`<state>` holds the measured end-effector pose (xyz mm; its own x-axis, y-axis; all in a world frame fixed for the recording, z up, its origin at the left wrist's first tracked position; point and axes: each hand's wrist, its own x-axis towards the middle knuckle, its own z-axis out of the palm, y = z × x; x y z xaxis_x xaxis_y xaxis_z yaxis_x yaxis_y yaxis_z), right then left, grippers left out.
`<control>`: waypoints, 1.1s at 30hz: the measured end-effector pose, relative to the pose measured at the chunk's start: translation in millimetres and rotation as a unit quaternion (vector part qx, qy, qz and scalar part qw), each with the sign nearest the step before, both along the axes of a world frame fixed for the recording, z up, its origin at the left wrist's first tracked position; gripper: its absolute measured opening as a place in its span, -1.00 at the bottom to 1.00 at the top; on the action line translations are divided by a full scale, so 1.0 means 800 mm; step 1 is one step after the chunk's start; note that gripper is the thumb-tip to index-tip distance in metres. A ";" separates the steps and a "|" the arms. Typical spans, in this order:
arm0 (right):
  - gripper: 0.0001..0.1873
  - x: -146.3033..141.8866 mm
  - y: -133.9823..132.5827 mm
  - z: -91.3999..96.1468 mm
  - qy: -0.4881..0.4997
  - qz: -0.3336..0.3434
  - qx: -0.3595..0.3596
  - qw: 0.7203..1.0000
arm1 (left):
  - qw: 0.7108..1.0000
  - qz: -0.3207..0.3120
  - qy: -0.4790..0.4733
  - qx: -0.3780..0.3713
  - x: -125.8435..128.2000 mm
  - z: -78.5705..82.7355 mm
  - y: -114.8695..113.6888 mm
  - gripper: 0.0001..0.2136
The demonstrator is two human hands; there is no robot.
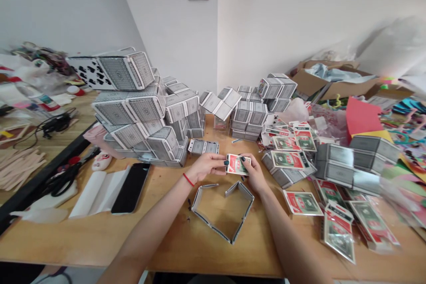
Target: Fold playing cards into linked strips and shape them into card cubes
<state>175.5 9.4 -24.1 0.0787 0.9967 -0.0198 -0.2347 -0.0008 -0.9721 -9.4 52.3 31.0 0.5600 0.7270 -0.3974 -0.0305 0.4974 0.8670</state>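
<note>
**Both hands on one card pack, behind an open card frame**

The wooden table [186, 248] is crowded. At the back stands a big heap of card blocks [133, 106], grey-patterned and leaning. Before the person a card frame [209, 225] stands on edge, with a gap in its far side. Just behind it, the left hand [206, 166] and right hand [254, 175] pinch the red-green card pack [237, 164] at its ends. I judge this pack is the step in hand; any next move needs care, since the frame is close under the wrists. Loose packs [301, 202] crowd the right, and a phone [131, 187] lies left.

Red-and-green card box [237, 164], grey patterned card blocks [146, 111], black phone [131, 187], red wristband [188, 179]
</note>
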 end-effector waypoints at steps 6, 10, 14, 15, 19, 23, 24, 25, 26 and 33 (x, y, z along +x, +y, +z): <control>-0.68 -0.004 -0.001 -0.001 -0.010 -0.015 0.002 1.000 | 1.000 -0.017 -0.006 0.005 0.003 -0.006 -0.004 -0.73; -0.67 -0.006 -0.001 -0.001 -0.021 -0.014 0.005 1.000 | 1.000 -0.006 0.002 0.005 0.001 -0.003 -0.004 -0.72; -0.67 -0.005 -0.001 -0.002 -0.034 -0.032 0.006 0.999 | 1.000 0.009 0.012 0.004 0.003 -0.001 -0.006 -0.70; -0.67 -0.005 -0.002 -0.002 -0.036 -0.037 0.005 0.999 | 1.000 0.011 0.016 0.003 0.004 -0.001 -0.007 -0.70; -0.69 -0.009 -0.004 0.000 -0.043 -0.022 0.018 0.999 | 0.998 0.024 0.065 0.015 0.016 -0.010 -0.013 -0.72; -0.70 -0.012 -0.002 0.003 -0.055 -0.002 0.022 0.998 | 0.993 0.057 0.101 0.018 0.029 -0.020 -0.016 -0.72; -0.69 -0.011 -0.001 0.003 -0.055 -0.007 0.021 0.998 | 0.994 0.059 0.093 0.017 0.030 -0.020 -0.015 -0.73; -0.69 -0.010 0.000 0.003 -0.055 -0.011 0.021 0.998 | 0.995 0.059 0.083 0.017 0.031 -0.020 -0.014 -0.74; -0.68 -0.008 0.001 0.003 -0.055 -0.017 0.022 0.998 | 0.996 0.057 0.074 0.017 0.031 -0.019 -0.012 -0.74; -0.67 -0.001 0.005 -0.001 -0.051 -0.035 0.010 0.998 | 0.995 0.029 0.075 0.056 0.021 -0.014 -0.004 -0.68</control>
<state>175.1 13.7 -24.8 0.1493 0.9887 0.0125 -0.1332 0.0326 -0.9905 7.2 48.8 19.8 0.4560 0.8012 -0.3874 0.0770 0.3981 0.9141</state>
